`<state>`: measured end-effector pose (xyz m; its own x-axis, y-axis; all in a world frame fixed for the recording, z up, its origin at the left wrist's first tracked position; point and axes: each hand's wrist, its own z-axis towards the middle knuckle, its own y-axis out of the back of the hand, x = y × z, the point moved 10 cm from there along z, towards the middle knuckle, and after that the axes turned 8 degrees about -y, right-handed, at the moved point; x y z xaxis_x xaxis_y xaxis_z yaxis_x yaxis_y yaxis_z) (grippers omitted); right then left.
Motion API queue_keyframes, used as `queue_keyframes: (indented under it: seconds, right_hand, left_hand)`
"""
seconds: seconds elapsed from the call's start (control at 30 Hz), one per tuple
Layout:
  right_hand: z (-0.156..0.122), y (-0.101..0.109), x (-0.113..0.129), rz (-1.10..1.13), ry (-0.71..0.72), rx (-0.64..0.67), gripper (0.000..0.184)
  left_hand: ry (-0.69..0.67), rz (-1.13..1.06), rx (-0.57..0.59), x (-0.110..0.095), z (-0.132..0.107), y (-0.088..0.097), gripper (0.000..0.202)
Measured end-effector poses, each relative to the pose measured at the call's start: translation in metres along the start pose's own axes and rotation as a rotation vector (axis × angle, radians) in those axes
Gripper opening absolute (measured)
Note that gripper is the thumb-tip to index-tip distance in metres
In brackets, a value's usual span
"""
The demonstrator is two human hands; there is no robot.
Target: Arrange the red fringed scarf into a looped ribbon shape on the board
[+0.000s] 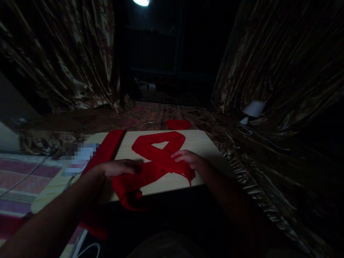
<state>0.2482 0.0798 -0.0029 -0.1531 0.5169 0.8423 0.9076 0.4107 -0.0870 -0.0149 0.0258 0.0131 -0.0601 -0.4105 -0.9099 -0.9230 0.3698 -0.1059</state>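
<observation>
A long red scarf [153, 172] with a fringed end lies on a small light wooden table [182, 179], its two ends crossed below a loop. My left hand [120, 168] grips the left end, which droops over the near edge of the table. On the other side, my right hand [186, 157] holds the scarf near its fringed end, thumb and fingers on the cloth. Left of my left hand, another strip of red cloth [109, 147] runs across the table and hangs down toward me.
More red cloth [178, 124] shows beyond the far edge. A blurred-out item [79, 159] is at the table's left side. A small white lamp [254, 108] with a cord stands at right. Patterned curtains [88, 53] frame a dark window. Striped fabric [21, 179] spreads at left.
</observation>
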Motion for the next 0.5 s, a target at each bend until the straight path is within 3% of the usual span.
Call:
queue_keyframes:
  seconds: [0.13,0.27,0.4,0.43,0.5]
  right_hand:
    - [-0.006,-0.007,-0.003,-0.076,-0.002,0.03,0.033]
    - [-0.011,-0.012,0.017,-0.395,0.076,0.085,0.032]
    - [-0.011,-0.007,0.015,-0.729,-0.073,0.158,0.046]
    - [-0.008,-0.002,0.019,-0.775,-0.069,0.117,0.043]
    - [-0.002,0.014,0.042,-0.857,0.074,-0.087,0.031]
  left_hand:
    - [-0.046,0.027,-0.029,-0.002,0.001,0.005,0.041]
    - [-0.208,0.137,-0.186,-0.023,0.01,0.023,0.044]
    - [-0.255,0.219,-0.329,-0.027,0.02,0.038,0.043]
    - [-0.267,0.229,-0.348,-0.028,0.023,0.039,0.039]
    - [-0.301,0.274,-0.365,-0.031,0.03,0.039,0.032]
